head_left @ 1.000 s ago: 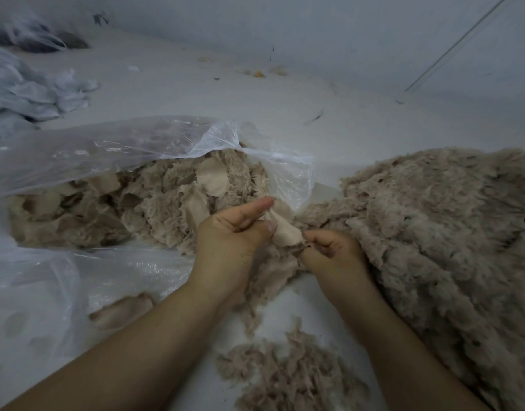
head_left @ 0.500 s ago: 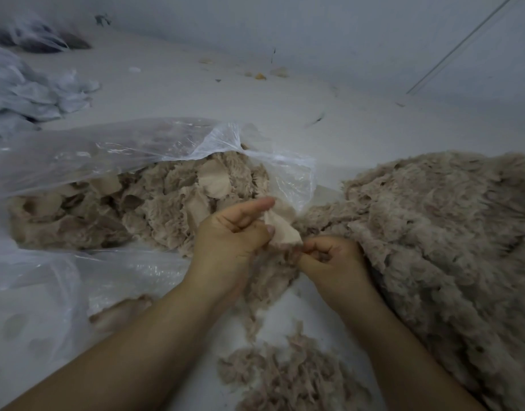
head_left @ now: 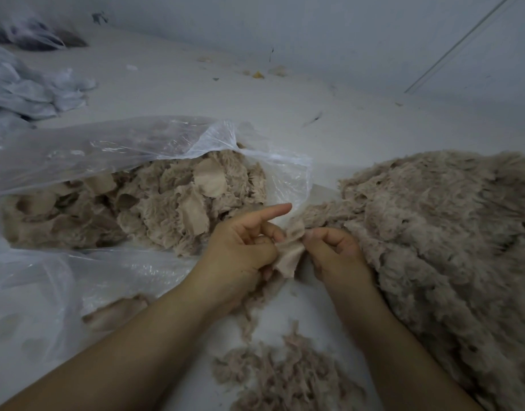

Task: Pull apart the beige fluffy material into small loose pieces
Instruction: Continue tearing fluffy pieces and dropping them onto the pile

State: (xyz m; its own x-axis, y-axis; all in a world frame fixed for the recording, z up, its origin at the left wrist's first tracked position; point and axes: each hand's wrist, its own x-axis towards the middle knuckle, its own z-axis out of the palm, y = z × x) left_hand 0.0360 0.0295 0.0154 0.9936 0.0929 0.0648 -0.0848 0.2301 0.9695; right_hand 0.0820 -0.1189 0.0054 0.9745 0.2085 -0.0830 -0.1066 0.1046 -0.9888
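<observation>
Head view, held piece: a small beige scrap of fluffy fabric with a smooth backing (head_left: 289, 253) sits between the two hands, in front of the bag's mouth.
Left hand (head_left: 243, 253): pinches the scrap's left edge, index finger pointing straight out.
Right hand (head_left: 338, 256): fingers curled, pinching the scrap's right edge.
Bulk material: large beige fluffy heap (head_left: 439, 241) lies at right, touching the right hand.
Loose pieces: small shredded tufts (head_left: 285, 378) lie near the lower edge, between the forearms.
Bag: clear plastic bag holding beige pieces (head_left: 154, 143) lies open at left.
Open room: bare pale surface (head_left: 314, 99) beyond the bag and heap, up to the wall.
</observation>
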